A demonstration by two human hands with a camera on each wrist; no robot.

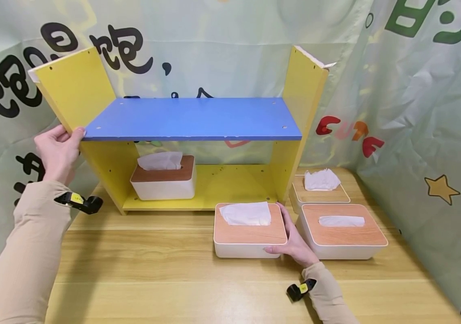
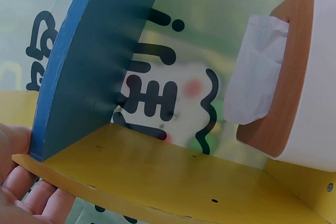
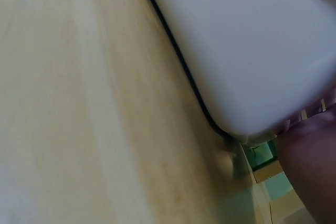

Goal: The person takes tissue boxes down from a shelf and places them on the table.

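My left hand [image 1: 60, 150] grips the front edge of the left side panel of a yellow and blue shelf [image 1: 192, 119], thumb by the blue board's corner. In the left wrist view, the fingers [image 2: 39, 198] curl round the yellow panel. With my right hand [image 1: 293, 243] I hold the right end of a white tissue box [image 1: 250, 234] with a wood-look lid, in front of the shelf. Its white side [image 3: 252, 51] fills much of the right wrist view, low at the tabletop; whether it touches is unclear. Another tissue box [image 1: 163, 177] sits on the lower shelf board, at the left.
Right of my right hand stands a tissue box [image 1: 344, 231], with another tissue box [image 1: 321, 191] behind it, beside the shelf. The wooden table [image 1: 153, 270] extends in front. A printed curtain [image 1: 409, 112] hangs behind and at the right.
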